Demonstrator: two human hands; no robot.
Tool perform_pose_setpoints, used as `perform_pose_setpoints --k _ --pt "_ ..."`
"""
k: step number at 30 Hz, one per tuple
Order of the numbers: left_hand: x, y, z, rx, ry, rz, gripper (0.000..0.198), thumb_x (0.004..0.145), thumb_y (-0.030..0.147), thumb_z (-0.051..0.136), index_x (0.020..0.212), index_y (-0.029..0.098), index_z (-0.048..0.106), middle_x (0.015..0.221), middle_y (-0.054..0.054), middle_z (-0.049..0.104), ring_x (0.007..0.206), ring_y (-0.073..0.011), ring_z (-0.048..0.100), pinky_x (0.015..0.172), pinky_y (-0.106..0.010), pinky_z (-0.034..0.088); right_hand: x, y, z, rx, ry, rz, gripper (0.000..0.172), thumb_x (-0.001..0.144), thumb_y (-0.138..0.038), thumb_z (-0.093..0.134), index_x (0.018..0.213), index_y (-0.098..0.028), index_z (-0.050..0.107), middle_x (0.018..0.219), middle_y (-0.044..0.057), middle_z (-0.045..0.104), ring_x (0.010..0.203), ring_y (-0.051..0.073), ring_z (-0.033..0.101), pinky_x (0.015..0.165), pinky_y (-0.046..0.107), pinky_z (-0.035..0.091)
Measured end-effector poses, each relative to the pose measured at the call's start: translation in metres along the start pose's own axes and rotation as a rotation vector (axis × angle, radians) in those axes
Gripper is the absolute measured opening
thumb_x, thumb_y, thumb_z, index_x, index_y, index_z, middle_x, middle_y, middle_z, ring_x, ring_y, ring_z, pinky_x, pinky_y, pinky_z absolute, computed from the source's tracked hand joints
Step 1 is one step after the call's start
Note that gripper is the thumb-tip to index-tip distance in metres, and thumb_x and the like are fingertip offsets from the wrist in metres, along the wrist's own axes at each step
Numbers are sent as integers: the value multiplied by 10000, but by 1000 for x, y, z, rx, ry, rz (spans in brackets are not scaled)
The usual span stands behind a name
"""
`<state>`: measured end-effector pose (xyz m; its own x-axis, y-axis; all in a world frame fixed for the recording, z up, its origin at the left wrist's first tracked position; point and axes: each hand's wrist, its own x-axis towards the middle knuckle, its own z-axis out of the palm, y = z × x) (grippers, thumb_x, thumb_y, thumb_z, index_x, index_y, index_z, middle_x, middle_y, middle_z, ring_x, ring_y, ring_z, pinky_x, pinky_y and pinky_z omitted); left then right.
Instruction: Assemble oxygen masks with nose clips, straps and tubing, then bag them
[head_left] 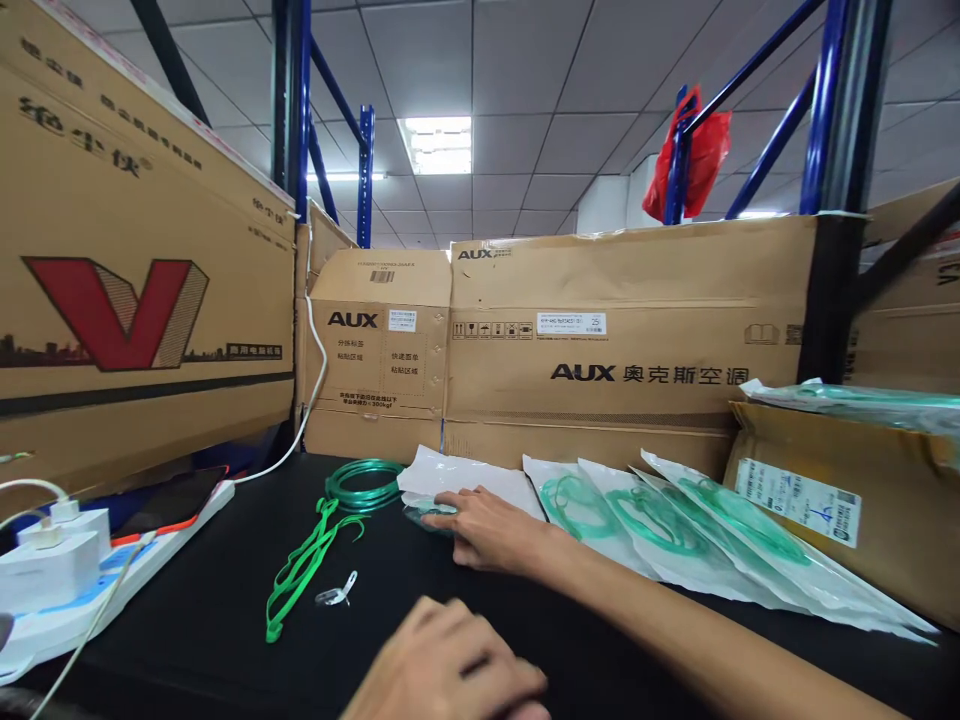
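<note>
My right hand [487, 530] reaches in from the right, its fingers stretched apart over a clear plastic piece [427, 517] that they partly cover. Just behind lies a white paper-backed pouch [469, 478]. At the lower edge is my left hand [450, 665], slightly blurred, with curled fingers; whatever may be inside them is hidden. To the left of both hands lie a coil of green tubing [365, 484], a green elastic strap [300, 570] and a small clear-and-white clip [339, 592], all on the black table surface [225, 620].
Several pouches with green tubing [645, 520] overlap on the right, beside an open cardboard box [847, 480]. On the left are a power strip [142, 570] with white plugs and a dark phone [172, 498]. Cardboard panels [630, 330] wall off the back between blue rack posts.
</note>
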<state>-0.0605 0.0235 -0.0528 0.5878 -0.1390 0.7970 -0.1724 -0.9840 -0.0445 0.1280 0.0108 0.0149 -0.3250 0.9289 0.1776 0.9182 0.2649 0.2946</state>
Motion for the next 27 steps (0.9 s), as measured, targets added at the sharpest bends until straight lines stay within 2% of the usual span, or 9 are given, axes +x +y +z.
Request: perform_pose_setpoints --k 2,5,7,9,11,14,19,23,27 --pt "-1 -13 -32 120 -131 -219 257 1028 411 515 1126 331 739 995 14 772 869 -207 709 801 -320 545 -6 0 -4 45 1 25 596 866 -71 626 1431 -248 550 1416 151 593 1089 285 693 929 438 542" --pt "-13 -40 -68 254 -284 -578 313 984 443 545 1208 337 736 1203 -32 725 1100 -290 679 962 -434 539 -19 -4 -13 116 9 80 730 847 -37 595 1526 -251 432 1558 197 449 1154 318 681 932 435 559" --pt "-25 -58 -82 303 -373 -734 371 942 447 575 1249 307 729 1281 -59 699 1184 -331 649 1021 -477 511 -32 -9 -22 169 9 118 751 860 -39 563 1560 -235 376 1596 219 387 1191 342 666 932 444 575" --pt "-35 -74 -88 293 -470 -808 407 908 403 596 1282 292 714 1335 -65 680 1234 -333 630 1062 -462 484 -48 -16 -30 225 2 153 730 890 -78 553 1571 -251 356 1594 191 407 1244 341 636 984 455 563" --pt "-42 -86 -89 237 -534 -809 398 897 329 577 1267 292 719 1296 -54 702 1204 -298 654 1027 -402 504 -68 -23 -35 275 -12 186 706 913 -145 584 1568 -286 363 1577 141 454 1309 329 590 1053 463 528" --pt "-42 -91 -81 173 -561 -767 345 892 222 520 1145 290 744 1117 -28 748 1032 -229 714 863 -306 533 -100 -33 -32 343 -63 269 726 924 -199 628 1575 -349 343 1600 99 440 1356 315 551 1090 473 503" --pt "-26 -77 -62 148 -588 -752 229 923 202 487 978 253 703 958 -5 735 875 -184 703 742 -256 466 -146 -49 -15 432 -58 555 676 990 -328 565 1588 -427 267 1675 24 308 1480 296 391 1195 504 368" --pt "-14 -66 -54 145 -594 -671 224 944 228 465 887 245 682 870 5 717 744 -169 663 661 -248 416 -159 -60 -9 527 32 683 581 1002 -388 540 1550 -444 356 1600 -6 436 1447 241 442 1202 431 368" --pt "-1 -54 -48 114 -437 -578 248 968 261 447 894 247 684 867 -7 714 751 -181 660 667 -256 423 -155 -66 -8 604 87 700 548 976 -340 568 1506 -410 450 1522 9 522 1407 246 482 1189 422 380"
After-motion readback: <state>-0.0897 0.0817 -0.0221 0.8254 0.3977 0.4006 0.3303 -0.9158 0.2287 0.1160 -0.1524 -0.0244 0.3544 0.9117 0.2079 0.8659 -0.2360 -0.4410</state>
